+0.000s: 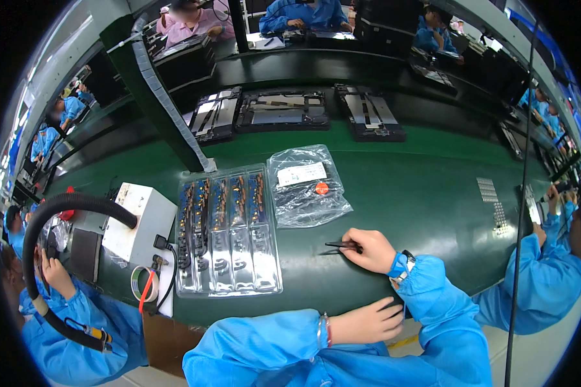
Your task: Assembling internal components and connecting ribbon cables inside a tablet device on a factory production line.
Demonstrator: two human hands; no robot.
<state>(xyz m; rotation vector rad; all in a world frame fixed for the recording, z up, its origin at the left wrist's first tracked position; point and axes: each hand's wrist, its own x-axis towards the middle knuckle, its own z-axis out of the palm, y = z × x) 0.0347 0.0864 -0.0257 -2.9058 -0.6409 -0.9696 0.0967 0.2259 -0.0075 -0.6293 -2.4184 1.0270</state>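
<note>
My right hand [373,250] is closed on a pair of black tweezers [333,249], their tips pointing left just above the green bench. My left hand [366,324] rests by the bench's near edge, below the right wrist. Its fingers are stretched out and a little apart, with nothing visible in them. Left of the tweezers lies a clear plastic tray [278,274] holding several narrow circuit boards [220,200] with dark cables in its slots. A clear plastic bag [310,209] with a white label and an orange round sticker lies beyond the tweezers.
Left of the tray stand a white box [130,222] with a black flexible hose [55,205] and a tape roll [144,285]. Small metal parts [489,190] lie in rows at right. Opened flat devices [370,116] line the far side. Co-workers sit on both sides and opposite.
</note>
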